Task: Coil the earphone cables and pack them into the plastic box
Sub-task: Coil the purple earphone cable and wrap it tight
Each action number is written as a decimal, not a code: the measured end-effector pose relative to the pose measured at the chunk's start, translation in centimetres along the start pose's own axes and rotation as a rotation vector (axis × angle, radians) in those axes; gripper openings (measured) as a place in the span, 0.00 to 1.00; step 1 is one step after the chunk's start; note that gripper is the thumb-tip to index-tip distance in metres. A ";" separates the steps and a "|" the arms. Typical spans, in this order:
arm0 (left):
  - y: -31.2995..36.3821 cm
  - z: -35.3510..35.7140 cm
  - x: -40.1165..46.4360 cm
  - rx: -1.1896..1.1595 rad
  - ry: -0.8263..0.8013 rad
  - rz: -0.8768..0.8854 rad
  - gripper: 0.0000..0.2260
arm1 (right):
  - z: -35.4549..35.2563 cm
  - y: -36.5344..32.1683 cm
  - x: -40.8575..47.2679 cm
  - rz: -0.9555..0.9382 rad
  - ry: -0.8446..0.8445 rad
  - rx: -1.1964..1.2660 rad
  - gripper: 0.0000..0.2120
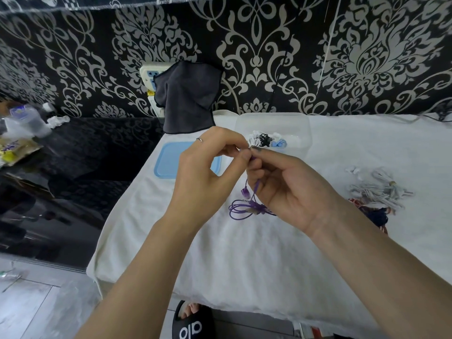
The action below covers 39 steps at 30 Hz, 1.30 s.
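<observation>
- Purple earphone cable (247, 208): in the head view it hangs from both hands above the white cloth (244, 253) that covers the table, its upper end pinched at the fingertips, its lower part gathered in a loose loop just over the cloth, with one purple earbud dangling beside the strand.
- Left hand (208, 177): raised over the cloth, thumb and forefinger closed on the top of the purple cable; a ring sits on one finger.
- Right hand (291, 187): meets the left at the fingertips, fingers curled and clasping the same cable just below the pinch.
- Plastic box (274, 123): clear, lid off, at the far edge of the cloth just behind the hands; white, black and pale blue earphones (265, 140) lie inside it.
- Blue lid (168, 160): flat on the cloth to the left of the box, partly hidden by the left hand.
- White cable pile (378, 189): loose on the cloth to the right, well apart from the box, with a dark red-and-blue tangle (378, 215) beside it, near the right forearm.
- Dark cloth (188, 96): draped against the patterned wall behind the lid.
</observation>
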<state>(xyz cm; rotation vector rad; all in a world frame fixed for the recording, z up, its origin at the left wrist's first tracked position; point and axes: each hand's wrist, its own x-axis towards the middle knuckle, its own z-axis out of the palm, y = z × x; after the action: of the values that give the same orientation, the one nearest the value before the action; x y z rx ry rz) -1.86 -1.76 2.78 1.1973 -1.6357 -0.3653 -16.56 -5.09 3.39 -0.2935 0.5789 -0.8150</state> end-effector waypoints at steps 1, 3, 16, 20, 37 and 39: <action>-0.1 0.0 0.0 0.002 -0.002 0.010 0.02 | 0.0 0.0 0.0 -0.001 0.002 0.001 0.03; -0.3 0.0 0.0 -0.036 -0.007 0.001 0.02 | 0.0 0.0 0.0 -0.006 0.003 -0.006 0.02; -0.3 0.0 0.1 -0.181 -0.020 -0.063 0.14 | 0.0 0.1 -0.1 -0.012 -0.029 -0.049 0.04; -0.2 -0.1 0.0 -0.221 -0.034 -0.096 0.11 | -0.1 0.1 0.0 -0.010 -0.044 -0.075 0.03; -0.5 -0.6 -0.1 0.070 -0.007 -0.013 0.04 | -0.7 -0.3 0.4 0.025 -0.051 -0.135 0.11; -0.6 -0.7 0.0 0.110 0.013 -0.018 0.03 | -0.6 -0.6 0.3 0.016 -0.054 -0.164 0.14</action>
<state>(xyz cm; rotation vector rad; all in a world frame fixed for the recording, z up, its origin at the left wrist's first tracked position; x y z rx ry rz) -0.98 -1.80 2.58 1.2944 -1.6525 -0.2819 -17.12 -5.74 3.04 -0.4589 0.5978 -0.7436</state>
